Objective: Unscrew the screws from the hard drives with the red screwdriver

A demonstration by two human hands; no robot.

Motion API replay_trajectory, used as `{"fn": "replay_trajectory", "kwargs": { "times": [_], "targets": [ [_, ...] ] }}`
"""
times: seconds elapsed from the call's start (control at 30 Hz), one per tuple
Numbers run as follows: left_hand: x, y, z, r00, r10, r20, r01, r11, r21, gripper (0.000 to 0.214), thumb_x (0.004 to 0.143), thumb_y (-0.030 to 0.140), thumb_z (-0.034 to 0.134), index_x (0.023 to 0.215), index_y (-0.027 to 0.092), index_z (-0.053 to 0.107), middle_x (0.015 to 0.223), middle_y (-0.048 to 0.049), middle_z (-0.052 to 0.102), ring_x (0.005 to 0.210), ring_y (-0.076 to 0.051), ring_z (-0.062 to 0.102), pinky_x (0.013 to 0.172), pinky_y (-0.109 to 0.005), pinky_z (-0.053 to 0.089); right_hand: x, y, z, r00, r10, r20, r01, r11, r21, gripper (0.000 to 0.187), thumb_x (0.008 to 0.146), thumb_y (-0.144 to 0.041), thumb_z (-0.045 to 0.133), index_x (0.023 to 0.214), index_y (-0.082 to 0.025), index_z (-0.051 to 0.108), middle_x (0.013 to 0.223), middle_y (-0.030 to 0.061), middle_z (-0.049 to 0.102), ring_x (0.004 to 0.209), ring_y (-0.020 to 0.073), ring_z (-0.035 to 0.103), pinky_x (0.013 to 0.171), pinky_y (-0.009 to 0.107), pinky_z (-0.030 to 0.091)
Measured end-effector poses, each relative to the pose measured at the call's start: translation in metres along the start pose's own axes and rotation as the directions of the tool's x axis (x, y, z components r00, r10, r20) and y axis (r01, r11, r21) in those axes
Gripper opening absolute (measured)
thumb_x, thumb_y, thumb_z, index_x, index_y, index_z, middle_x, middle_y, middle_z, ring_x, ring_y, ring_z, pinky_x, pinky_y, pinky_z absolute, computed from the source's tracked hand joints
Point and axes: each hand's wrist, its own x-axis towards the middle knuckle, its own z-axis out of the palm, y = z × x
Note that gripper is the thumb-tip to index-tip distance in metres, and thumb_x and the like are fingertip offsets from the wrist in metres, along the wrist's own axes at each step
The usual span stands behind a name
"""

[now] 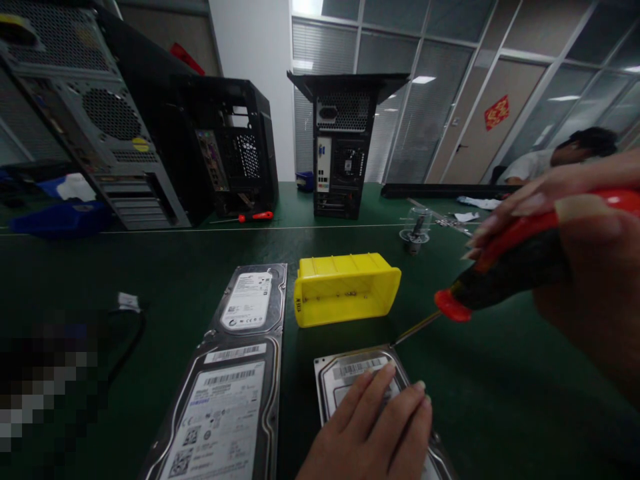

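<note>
My left hand (pixel 373 430) lies on a hard drive (pixel 350 369), fingers stretched out over its label and covering much of it. My right hand (pixel 595 280) is wrapped around the handle of a red and black screwdriver (pixel 510 270). The shaft slants down to the left, its tip at the drive's far right corner. Whether it sits in a screw is too small to tell. Just behind the drive, a yellow bin (pixel 347 290) rests on its side, its opening facing me, with a few tiny screws inside.
Two more hard drives, a nearer one (pixel 225 413) and a farther one (pixel 250 300), lie left. Computer cases (pixel 343 147) stand behind, near a second screwdriver (pixel 255 217). A clear spindle-like object (pixel 416 230) stands back right. Another person (pixel 555 160) sits beyond the table.
</note>
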Motion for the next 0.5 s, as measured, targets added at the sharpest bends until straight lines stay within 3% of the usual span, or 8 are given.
{"fn": "replay_trajectory", "kwargs": {
  "times": [0.17,0.33,0.5],
  "targets": [
    [-0.001,0.001,0.001,1.000,-0.006,0.003,0.006,1.000,-0.015,0.030,0.096,0.022,0.032,0.119,0.018,0.051,0.123,0.0032,0.054,0.114,-0.019,0.048,0.093,-0.029,0.044,-0.002,0.001,0.002,0.999,0.032,-0.022,-0.031,0.997,0.069,0.033,0.071,-0.049,0.057,0.071,-0.016,0.054,0.072,0.0048,0.055,0.063,0.0132,0.055,0.051,0.028,0.037],
    [-0.002,0.002,0.003,1.000,0.004,-0.002,-0.004,1.000,-0.013,0.029,0.096,0.023,0.035,0.120,0.018,0.050,0.123,0.0026,0.054,0.114,-0.019,0.047,0.094,-0.030,0.043,-0.008,0.004,0.011,0.998,0.025,-0.058,-0.009,0.962,0.272,0.021,0.077,-0.039,0.054,0.075,-0.018,0.051,0.062,-0.0013,0.050,0.055,0.0093,0.053,0.049,0.025,0.043],
    [-0.002,0.001,0.003,1.000,-0.001,-0.028,0.000,1.000,-0.013,0.029,0.096,0.023,0.034,0.118,0.018,0.052,0.122,0.0037,0.055,0.113,-0.019,0.049,0.092,-0.029,0.044,-0.008,0.007,0.015,0.985,-0.032,0.168,-0.041,0.910,0.412,0.025,0.077,-0.033,0.057,0.097,-0.024,0.045,0.076,0.0003,0.051,0.060,0.0120,0.056,0.048,0.028,0.050]
  ]
}}
